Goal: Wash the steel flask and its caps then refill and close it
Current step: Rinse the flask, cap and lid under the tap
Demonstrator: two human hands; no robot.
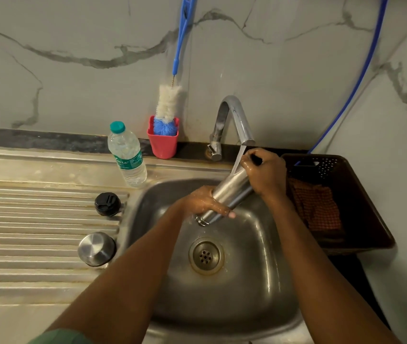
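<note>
The steel flask (231, 192) is held tilted over the sink basin (259, 281), its open mouth pointing down-left. My left hand (203, 201) wraps the flask near its neck. My right hand (264, 172) grips the flask's upper, bottom end. Water runs from the tap (237, 120) onto the flask's side beside my right hand. Both hands are wet. A black inner cap (107, 204) and a steel outer cap (97, 249) rest on the ribbed draining board (36, 219) to the left of the basin.
A plastic water bottle (127, 155) with a green cap stands behind the basin's left corner. A red cup (163, 140) holds a blue-handled bottle brush (169, 105). A dark brown basket (341, 202) with an orange cloth sits right of the sink. A blue hose (361, 73) runs down the wall.
</note>
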